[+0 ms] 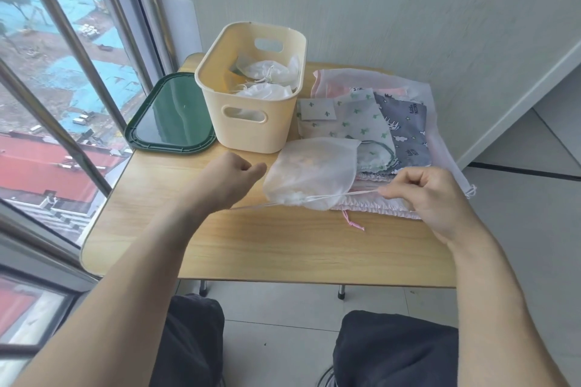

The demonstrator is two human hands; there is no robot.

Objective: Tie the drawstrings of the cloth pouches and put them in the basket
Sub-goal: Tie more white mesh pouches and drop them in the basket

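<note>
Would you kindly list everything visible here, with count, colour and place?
basket: one, cream, table back, holding white tied pouches
lid: one, dark green, left of basket
white pouch: one, sheer, table middle, mouth gathered
drawstring: white, stretched sideways from white pouch
pouch pile: several, pink, cactus-print, grey, right of basket
table: one, light wood
window: left side
left hand: one, fingers curled, beside white pouch; cord end hidden
right hand: one, pinches drawstring
</note>
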